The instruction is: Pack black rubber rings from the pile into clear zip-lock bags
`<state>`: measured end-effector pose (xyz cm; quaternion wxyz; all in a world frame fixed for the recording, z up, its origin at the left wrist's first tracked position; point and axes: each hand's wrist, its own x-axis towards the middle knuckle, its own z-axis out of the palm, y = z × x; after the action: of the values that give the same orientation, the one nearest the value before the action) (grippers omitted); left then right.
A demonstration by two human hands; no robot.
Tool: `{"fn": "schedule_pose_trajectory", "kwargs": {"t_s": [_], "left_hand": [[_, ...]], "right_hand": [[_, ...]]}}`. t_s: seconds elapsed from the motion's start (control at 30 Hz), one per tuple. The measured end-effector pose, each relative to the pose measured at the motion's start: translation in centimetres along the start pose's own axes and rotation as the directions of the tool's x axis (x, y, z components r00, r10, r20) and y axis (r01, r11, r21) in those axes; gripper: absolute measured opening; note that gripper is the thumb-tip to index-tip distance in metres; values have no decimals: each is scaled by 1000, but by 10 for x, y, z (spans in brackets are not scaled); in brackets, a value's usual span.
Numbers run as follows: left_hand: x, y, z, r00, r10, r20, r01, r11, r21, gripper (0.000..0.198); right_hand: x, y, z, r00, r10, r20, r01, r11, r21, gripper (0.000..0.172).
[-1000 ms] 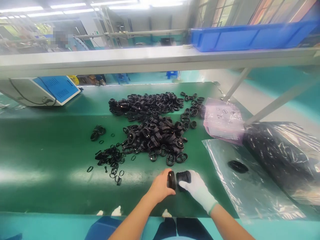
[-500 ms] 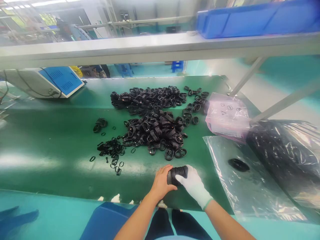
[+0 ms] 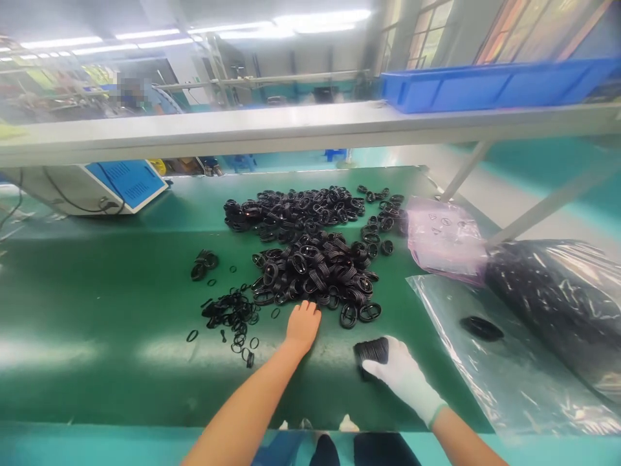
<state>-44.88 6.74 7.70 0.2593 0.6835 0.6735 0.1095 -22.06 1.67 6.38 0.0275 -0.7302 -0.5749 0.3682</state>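
Note:
A big heap of black oval rubber rings [image 3: 310, 259] lies on the green table [image 3: 97, 310]. My bare left hand [image 3: 303, 325] reaches forward with fingers stretched out, touching the near edge of that heap. My right hand [image 3: 398, 372], in a white glove, is closed on a stack of black rings [image 3: 371, 353] held low over the table. Smaller loose black rings [image 3: 228, 314] are scattered to the left of my left hand.
A clear plastic bag [image 3: 490, 349] with one black piece lies at the right, beside a full dark bag [image 3: 557, 304] and a pink bag [image 3: 444, 236]. A blue-and-white machine [image 3: 97, 188] sits at the back left. A shelf [image 3: 291, 129] with a blue bin [image 3: 485, 84] spans overhead.
My left hand let go of the stack it shared with the right and moved forward to the heap. The right hand kept the stack and shifted slightly right.

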Motion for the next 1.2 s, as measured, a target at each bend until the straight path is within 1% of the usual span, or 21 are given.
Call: {"fn": "schedule_pose_trajectory", "kwargs": {"t_s": [0.07, 0.1, 0.13, 0.2, 0.27, 0.3, 0.4, 0.47, 0.53, 0.6, 0.67, 0.77, 0.8, 0.83, 0.9, 0.93, 0.97, 1.03, 1.07, 1.17, 1.2], "left_hand": [[-6, 4, 0, 998, 41, 39, -40, 999, -37, 12], [-11, 8, 3, 997, 31, 66, -24, 995, -94, 7], [-17, 13, 8, 993, -8, 115, 30, 981, -189, 3], [-27, 22, 20, 953, -111, 281, 225, 881, -416, 15], [-32, 30, 36, 873, -165, 460, 430, 706, -563, 25], [-33, 33, 45, 842, -175, 511, 492, 637, -593, 27], [-32, 39, 68, 812, -212, 544, 567, 509, -648, 27], [-30, 42, 79, 804, -246, 542, 591, 436, -679, 28], [-28, 45, 86, 800, -283, 529, 600, 393, -697, 27], [-27, 48, 91, 799, -321, 509, 601, 380, -704, 27], [-27, 48, 91, 800, -345, 490, 598, 393, -699, 28], [-35, 43, 82, 811, -355, 465, 584, 448, -677, 27], [-39, 40, 78, 839, -335, 428, 544, 511, -666, 26], [-45, 37, 75, 880, -295, 372, 473, 606, -640, 33], [-56, 33, 70, 958, -155, 240, 260, 825, -502, 66], [-61, 32, 69, 977, -78, 196, 152, 906, -396, 78], [-64, 32, 69, 984, -21, 176, 73, 953, -293, 82], [-67, 34, 71, 984, 6, 178, 24, 985, -168, 80], [-67, 35, 72, 983, 6, 183, 20, 990, -140, 78], [-64, 36, 75, 982, 6, 191, 18, 992, -124, 76], [-63, 35, 76, 981, 8, 192, 16, 992, -124, 76]], "right_hand": [[-2, -2, 0, 1000, 7, -21, -7, 1000, 9, 62], [-2, -3, 0, 1000, 6, -31, -6, 1000, 13, 62], [-2, -3, 0, 999, 5, -39, -4, 1000, 16, 63], [-2, -4, 0, 999, 6, -47, -5, 1000, 20, 65], [-1, -4, 0, 999, 21, -38, -21, 999, 26, 68], [-1, -4, 0, 999, 28, -33, -27, 999, 27, 69], [0, -4, -2, 999, 32, -29, -31, 999, 32, 70], [0, -4, -3, 999, 38, -23, -37, 999, 30, 69], [1, -4, -2, 999, 48, -14, -48, 999, 21, 73], [1, -4, 2, 998, 53, -23, -53, 999, 2, 83], [2, -4, 8, 996, 59, -63, -61, 998, -32, 93], [2, -4, 16, 989, 79, -126, -90, 993, -82, 97], [2, -4, 19, 987, 83, -135, -95, 992, -87, 97], [2, -5, 21, 987, 84, -138, -96, 992, -86, 97], [0, -5, 23, 986, 85, -141, -96, 992, -76, 97], [0, -5, 23, 986, 85, -146, -96, 993, -72, 97], [0, -5, 22, 985, 85, -148, -96, 993, -68, 97], [1, -2, 14, 989, 86, -122, -92, 995, -46, 96], [2, -1, 8, 993, 84, -84, -87, 996, -22, 90], [5, 3, -12, 996, 75, 43, -77, 996, 46, 62], [5, 3, -17, 995, 76, 64, -79, 995, 55, 58]]}}
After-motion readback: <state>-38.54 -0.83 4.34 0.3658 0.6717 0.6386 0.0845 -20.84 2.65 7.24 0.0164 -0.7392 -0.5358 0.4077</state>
